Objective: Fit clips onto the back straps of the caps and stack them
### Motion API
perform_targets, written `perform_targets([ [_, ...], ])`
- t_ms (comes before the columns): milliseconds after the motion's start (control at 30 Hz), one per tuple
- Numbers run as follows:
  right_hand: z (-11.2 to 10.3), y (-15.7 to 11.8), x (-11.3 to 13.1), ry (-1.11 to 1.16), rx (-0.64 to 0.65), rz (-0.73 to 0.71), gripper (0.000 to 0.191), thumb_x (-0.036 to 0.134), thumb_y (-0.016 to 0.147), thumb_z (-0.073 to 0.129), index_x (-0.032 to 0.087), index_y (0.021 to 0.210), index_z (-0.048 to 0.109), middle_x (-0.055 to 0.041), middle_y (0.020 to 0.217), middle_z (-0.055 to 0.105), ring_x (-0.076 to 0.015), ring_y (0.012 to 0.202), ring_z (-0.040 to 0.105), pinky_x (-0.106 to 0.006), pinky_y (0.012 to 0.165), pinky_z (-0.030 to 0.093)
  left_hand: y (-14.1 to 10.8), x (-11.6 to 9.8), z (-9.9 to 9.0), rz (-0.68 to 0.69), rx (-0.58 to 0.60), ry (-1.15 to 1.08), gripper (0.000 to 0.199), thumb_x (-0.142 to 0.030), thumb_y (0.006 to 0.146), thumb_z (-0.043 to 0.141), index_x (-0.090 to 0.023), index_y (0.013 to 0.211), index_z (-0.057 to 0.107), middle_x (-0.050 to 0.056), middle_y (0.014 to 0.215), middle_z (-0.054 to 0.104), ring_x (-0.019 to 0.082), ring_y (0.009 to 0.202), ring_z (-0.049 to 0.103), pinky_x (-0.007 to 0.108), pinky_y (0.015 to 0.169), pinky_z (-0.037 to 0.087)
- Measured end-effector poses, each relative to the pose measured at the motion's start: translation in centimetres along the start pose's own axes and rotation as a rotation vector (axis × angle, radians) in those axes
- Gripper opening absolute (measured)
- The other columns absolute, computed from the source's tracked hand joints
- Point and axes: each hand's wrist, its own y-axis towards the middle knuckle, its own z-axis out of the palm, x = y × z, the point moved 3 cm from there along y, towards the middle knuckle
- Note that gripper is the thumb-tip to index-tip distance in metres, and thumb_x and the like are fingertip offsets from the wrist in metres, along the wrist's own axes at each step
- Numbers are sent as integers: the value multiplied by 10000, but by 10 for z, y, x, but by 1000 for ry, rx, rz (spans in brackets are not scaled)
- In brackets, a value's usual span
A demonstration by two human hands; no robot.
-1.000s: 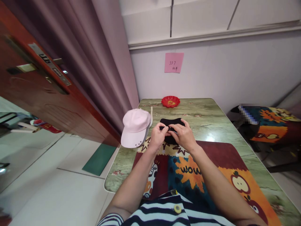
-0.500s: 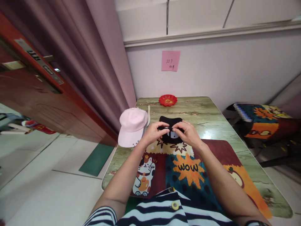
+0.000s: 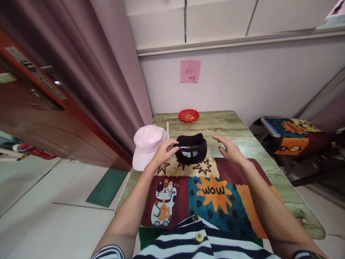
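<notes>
A black cap (image 3: 192, 150) lies upside down on the table, at the far edge of a colourful cartoon mat (image 3: 205, 190). My left hand (image 3: 163, 153) hovers at the cap's left side with fingers apart, the fingertips close to its rim. Off to the cap's right, my right hand (image 3: 229, 149) is open and flat over the table, holding nothing. A pink cap (image 3: 147, 145) rests just left of my left hand, near the table's left edge.
A red dish (image 3: 188, 115) sits at the far end of the green wood-grain table (image 3: 242, 131). A pink note (image 3: 190, 71) is stuck on the wall. A curtain and a brown door stand at the left; a cushioned seat (image 3: 293, 135) is at the right.
Both hands were pinching the black cap's back strap; now they have let go and spread apart, the right hand moving right. The cap lies free on the table.
</notes>
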Motion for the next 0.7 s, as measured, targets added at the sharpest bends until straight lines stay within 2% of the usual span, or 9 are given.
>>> perform_targets([
  [67, 5, -3, -7, -64, 45, 0, 714, 97, 820, 541, 276, 1507, 464, -117, 1429, 589, -289, 1182, 650, -504, 990, 528, -2, 3, 1, -8, 4, 1, 318, -421, 826, 704, -227, 1067, 781, 109, 1209, 710, 249, 1038, 658, 275, 755, 509],
  [200, 18, 0, 11, -65, 87, -90, 927, 102, 784, 610, 341, 1609, 258, -108, 1534, 482, -301, 1309, 572, -505, 1030, 517, -5, 4, 6, 13, 46, -5, 337, -353, 803, 710, -232, 1112, 768, 120, 1267, 684, 269, 1119, 648, 316, 850, 534],
  [267, 23, 5, 19, -72, 91, -128, 963, 70, 762, 605, 345, 1612, 245, -105, 1542, 472, -303, 1351, 537, -503, 1044, 513, -7, 7, 5, 32, 67, -4, 399, -272, 777, 689, -242, 1170, 747, 114, 1316, 664, 278, 1145, 637, 355, 913, 540],
  [333, 28, 12, 20, -84, 98, -145, 945, 21, 745, 566, 337, 1595, 299, -101, 1529, 488, -292, 1354, 536, -497, 1053, 511, -9, 15, 3, 49, 88, 21, 529, -171, 744, 617, -253, 1260, 700, 103, 1370, 634, 274, 1155, 631, 402, 977, 532],
  [433, 37, 22, 12, -98, 100, -165, 833, -15, 756, 510, 299, 1524, 436, -96, 1487, 535, -263, 1307, 578, -469, 1047, 516, -8, 34, 2, 66, 54, 98, 700, -71, 681, 515, -241, 1350, 630, 106, 1410, 601, 267, 1224, 604, 458, 1086, 472],
  [500, 42, 28, 8, -101, 88, -184, 664, 9, 790, 516, 251, 1407, 561, -106, 1434, 584, -256, 1255, 615, -455, 1018, 529, -5, 46, 5, 68, 32, 131, 677, -51, 659, 510, -219, 1298, 657, 120, 1398, 604, 273, 1286, 573, 476, 1144, 414],
  [567, 42, 33, 10, -96, 69, -208, 415, 69, 836, 540, 217, 1200, 671, -118, 1364, 638, -264, 1203, 643, -472, 1002, 526, -1, 51, 8, 57, 36, 118, 493, -68, 665, 545, -202, 1103, 727, 126, 1370, 622, 284, 1303, 567, 486, 1167, 382],
  [633, 32, 36, 17, -42, 38, -228, 206, 152, 886, 555, 211, 1031, 689, -114, 1312, 673, -277, 1207, 634, -510, 1037, 483, 3, 45, 8, 36, 45, 41, 235, -129, 707, 603, -194, 893, 731, 121, 1335, 651, 289, 1275, 591, 483, 1159, 387],
  [700, 13, 36, 27, 81, -2, -214, 142, 251, 933, 558, 217, 1012, 670, -97, 1260, 695, -278, 1210, 619, -507, 1056, 453, 8, 30, 4, -4, 56, -110, 94, -233, 762, 670, -190, 830, 717, 112, 1241, 705, 282, 1204, 638, 458, 1110, 441],
])
